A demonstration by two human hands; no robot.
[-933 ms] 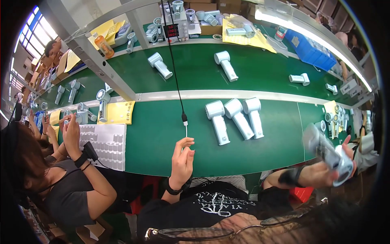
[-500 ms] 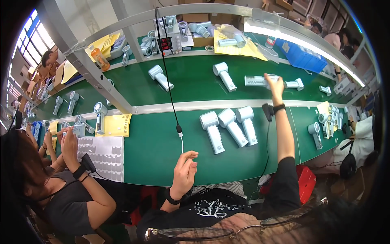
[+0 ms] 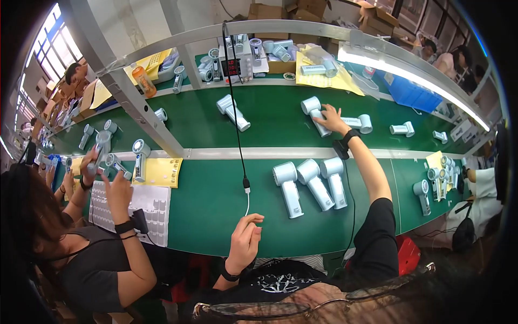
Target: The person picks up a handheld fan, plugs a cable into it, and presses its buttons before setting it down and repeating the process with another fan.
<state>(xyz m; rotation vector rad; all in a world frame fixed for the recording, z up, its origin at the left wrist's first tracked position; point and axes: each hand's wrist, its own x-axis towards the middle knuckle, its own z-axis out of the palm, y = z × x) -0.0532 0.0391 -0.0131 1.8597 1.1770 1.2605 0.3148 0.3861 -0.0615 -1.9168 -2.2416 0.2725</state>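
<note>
Across the green bench, my right hand [image 3: 335,121] reaches over a pale blue handheld fan [image 3: 311,105] lying on the far strip, its thumb and fingers closed about the handle. A second handheld fan [image 3: 353,123] lies just right of that hand. Near the front edge, my left hand [image 3: 245,243] is raised with fingers curled together. A white cable [image 3: 248,202] hanging from a black cord runs down to those fingers; its end is hidden there. Three handheld fans [image 3: 308,183] lie side by side on the near bench between my hands.
More handheld fans [image 3: 233,112] lie along the far strip. A metal rail [image 3: 232,153] divides it from the near bench. At left a co-worker's hands [image 3: 118,191] are over a white tray [image 3: 156,216]. A blue bin [image 3: 413,92] stands at the back right.
My right hand has let go of the fan on the right and moved left to another fan's handle. My left hand stays by the white cable. The view has shifted slightly.
</note>
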